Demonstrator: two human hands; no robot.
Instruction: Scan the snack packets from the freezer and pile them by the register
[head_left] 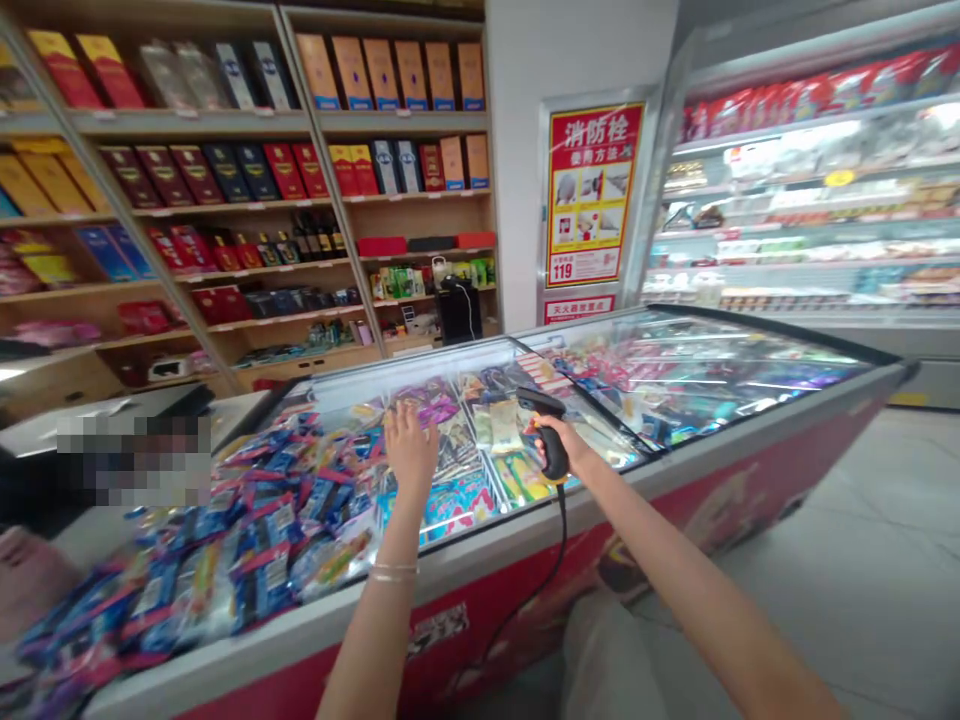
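Note:
My right hand is wrapped round the handle of a black barcode scanner, held above the glass top of a chest freezer. A cord hangs down from the scanner's handle. My left hand, with fingers apart and nothing in it, is over the freezer, beside a heap of blue and red wrapped packets on the left part of the freezer. Under the glass lie packaged goods in several colours, among them yellow-green packs near the scanner.
Wooden shelves with boxes and bottles stand behind the freezer. A red poster hangs on the wall, and a lit refrigerated display is at the right. A dark device sits on the counter at the left.

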